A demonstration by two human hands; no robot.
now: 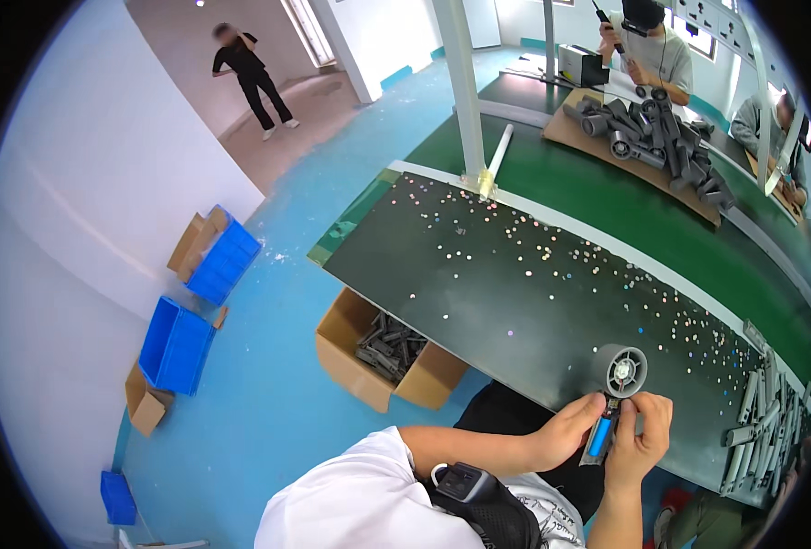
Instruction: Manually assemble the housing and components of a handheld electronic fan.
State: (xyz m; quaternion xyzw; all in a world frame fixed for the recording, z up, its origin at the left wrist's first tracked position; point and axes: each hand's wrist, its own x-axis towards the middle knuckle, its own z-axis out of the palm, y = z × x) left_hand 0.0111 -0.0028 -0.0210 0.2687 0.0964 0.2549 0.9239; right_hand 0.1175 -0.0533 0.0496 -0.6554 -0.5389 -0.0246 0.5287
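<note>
A grey handheld fan (621,370) is raised over the near edge of the dark green worktable (479,302), its round head facing up and away from me. Its handle lies open, so a blue cylindrical battery (599,437) shows inside. My left hand (563,428) grips the handle from the left, thumb near the neck below the fan head. From the other side my right hand (640,441) closes on the same handle, fingers bent against its upper part. What the fingertips press on is too small to make out.
Small pale dots (543,249) are scattered over the table. Grey handle shells (761,430) lie at its right end. An open cardboard box (346,352) of grey parts stands below. Across the bench are piled fan housings (653,137) and co-workers; blue crates (175,343) sit left.
</note>
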